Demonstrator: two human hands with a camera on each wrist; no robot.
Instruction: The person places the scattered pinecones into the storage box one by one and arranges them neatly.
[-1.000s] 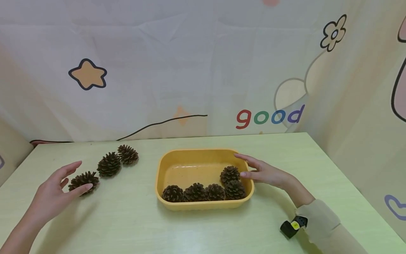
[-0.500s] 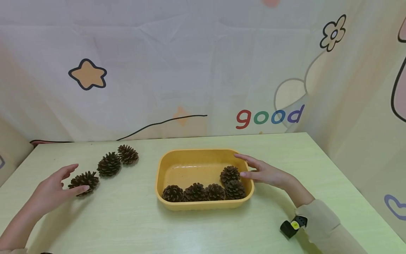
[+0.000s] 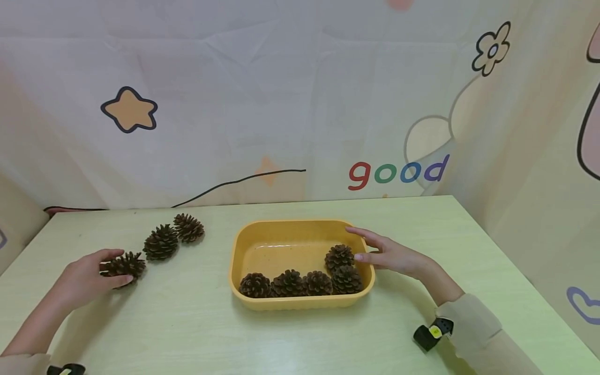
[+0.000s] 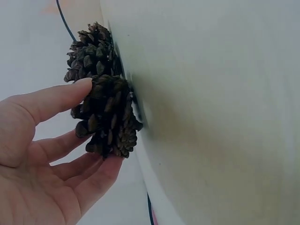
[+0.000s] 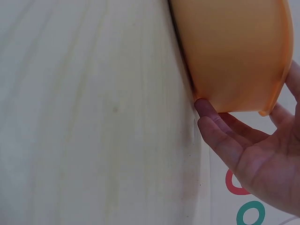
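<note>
At the left of the head view, my left hand (image 3: 86, 281) holds a brown pine cone (image 3: 130, 264) between thumb and fingers. The left wrist view shows the thumb on one side of this pine cone (image 4: 110, 117) and fingertips on the other, close by the tabletop. My right hand (image 3: 396, 256) grips the right end of a yellow plastic tub (image 3: 300, 303), thumb over the rim. Seen from the right wrist, other fingers lie along the outer wall of the tub (image 5: 234, 56), low near the table. Several pine cones (image 3: 287, 284) sit in the tub along its front and right sides.
Two more pine cones, a nearer one (image 3: 161, 242) and a farther one (image 3: 189, 228), lie beyond the left hand. The pale wooden table (image 3: 262, 344) ends at a printed cloth backdrop (image 3: 225, 114).
My left hand has lowered and closed its thumb and fingers around the nearest pine cone. The right hand and tub have stayed in place.
</note>
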